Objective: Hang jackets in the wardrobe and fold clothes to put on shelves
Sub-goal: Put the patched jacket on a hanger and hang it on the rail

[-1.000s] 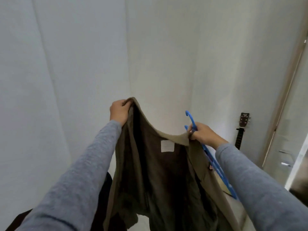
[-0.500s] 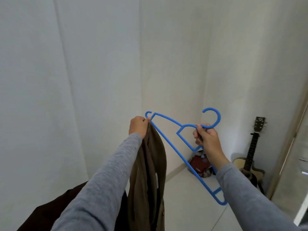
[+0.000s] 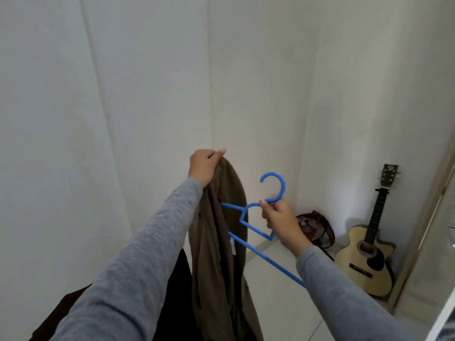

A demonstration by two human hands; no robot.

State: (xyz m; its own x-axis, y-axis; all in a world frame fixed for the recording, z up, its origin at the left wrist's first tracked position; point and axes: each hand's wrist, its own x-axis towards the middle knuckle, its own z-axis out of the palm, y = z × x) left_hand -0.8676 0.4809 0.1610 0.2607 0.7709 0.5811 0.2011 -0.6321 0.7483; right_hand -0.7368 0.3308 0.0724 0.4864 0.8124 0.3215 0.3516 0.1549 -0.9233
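Item, hanging step: left hand (image 3: 206, 166), grip closed on the jacket (image 3: 219, 242) top, cloth draping below; right hand (image 3: 279, 217), grip pinching the hanger (image 3: 256, 227) neck, one arm tucked inside the jacket; next, likely seating both shoulders.

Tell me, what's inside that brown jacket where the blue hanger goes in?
One arm of the blue hanger disappears into the brown jacket, which the left hand holds up. A white label shows at the jacket's edge. The hanger's tip is covered by fabric.
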